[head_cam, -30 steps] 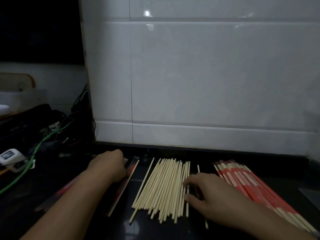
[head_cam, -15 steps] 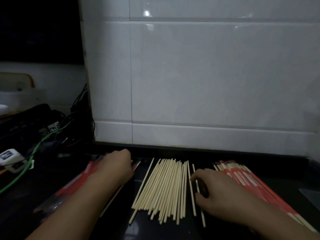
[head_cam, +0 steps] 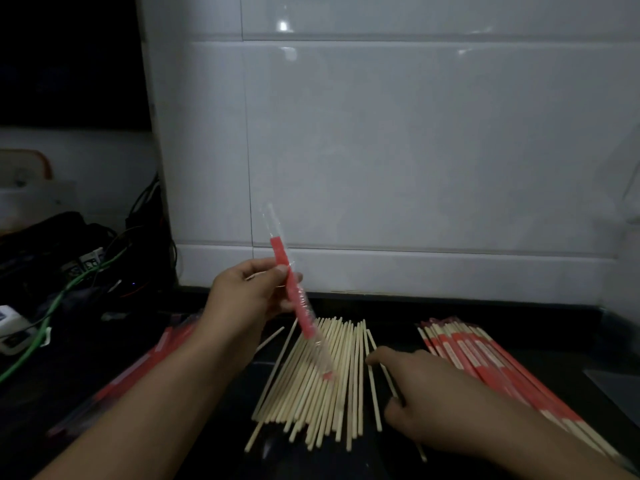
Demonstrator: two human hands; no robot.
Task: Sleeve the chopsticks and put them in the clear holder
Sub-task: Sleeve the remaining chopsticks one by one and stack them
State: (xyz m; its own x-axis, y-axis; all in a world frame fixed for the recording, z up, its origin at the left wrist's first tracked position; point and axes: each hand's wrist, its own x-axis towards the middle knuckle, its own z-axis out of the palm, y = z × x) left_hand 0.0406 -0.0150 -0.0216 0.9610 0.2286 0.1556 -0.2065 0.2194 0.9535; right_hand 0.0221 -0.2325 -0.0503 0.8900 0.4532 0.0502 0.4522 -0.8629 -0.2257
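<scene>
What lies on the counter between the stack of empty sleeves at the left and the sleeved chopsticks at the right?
In the head view, the pile of bare chopsticks lies between the empty sleeves and the sleeved chopsticks; the right hand rests at its right edge.

Sleeved chopsticks (head_cam: 491,372) cut off at right edge.

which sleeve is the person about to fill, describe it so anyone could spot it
Start at the white tiled wall and drop to the fan of bare chopsticks on the dark counter. Just above them, the left hand pinches one sleeve, tilted in the air. Unlike the sleeved chopsticks lying flat at the right, it is lifted and looks empty.
</scene>
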